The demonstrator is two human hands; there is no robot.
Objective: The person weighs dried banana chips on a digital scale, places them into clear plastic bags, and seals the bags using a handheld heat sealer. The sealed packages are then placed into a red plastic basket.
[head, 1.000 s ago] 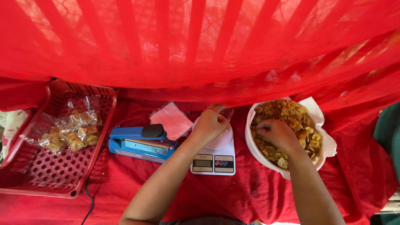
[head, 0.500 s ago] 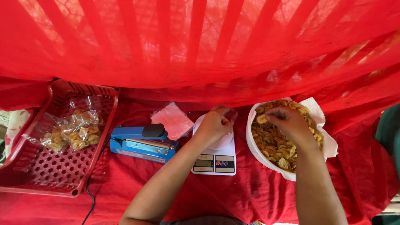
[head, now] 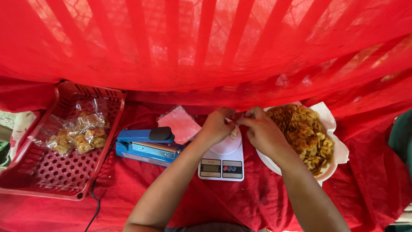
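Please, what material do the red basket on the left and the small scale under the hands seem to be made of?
The red basket looks like moulded plastic, slightly glossy: its floor and walls are a regular grid of holes with a smooth rim. The scale seems to be white hard plastic with a smooth matte body and a round platform; whether that platform is plastic or something else cannot be told.

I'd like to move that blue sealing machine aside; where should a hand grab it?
Grip the blue sealer by its black handle, coming from above: the handle sits raised on the long lever arm, clear of the red cloth. Mind the black cord trailing at its left end.
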